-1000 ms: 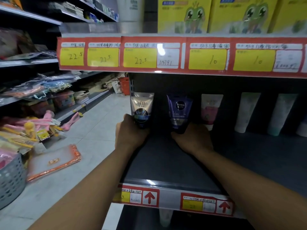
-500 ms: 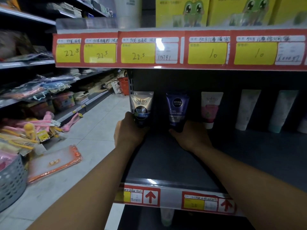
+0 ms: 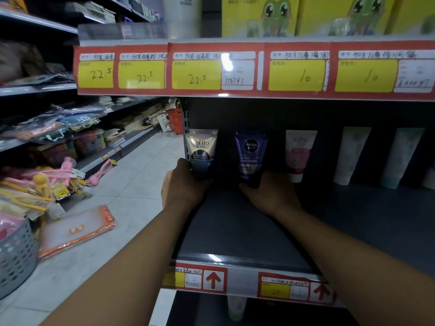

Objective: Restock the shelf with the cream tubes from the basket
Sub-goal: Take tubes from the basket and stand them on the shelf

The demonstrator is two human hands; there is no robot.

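Both my arms reach deep into a dark shelf (image 3: pixel 235 234). My left hand (image 3: pixel 182 185) grips the lower end of a gold and black Softto tube (image 3: pixel 201 152), upright at the shelf's left end. My right hand (image 3: pixel 270 192) holds the base of a purple Nivea Men tube (image 3: pixel 250 155), upright just to its right. Further right stand a white and pink Softto tube (image 3: pixel 299 154) and two pale tubes (image 3: pixel 353 154) along the back. A grey perforated basket (image 3: pixel 14 257) sits at the far left edge; its contents are mostly cut off.
A red and yellow price strip (image 3: pixel 254 69) on the shelf above hangs over the opening. The tiled aisle floor (image 3: pixel 131 189) on the left holds an orange-edged flat pack (image 3: pixel 75 229) and pink and yellow goods (image 3: pixel 47 182). A red basket (image 3: pixel 175 118) stands far down the aisle.
Both hands stay on their tubes at the back of the shelf. The view has shifted slightly; the tubes stand a little straighter.
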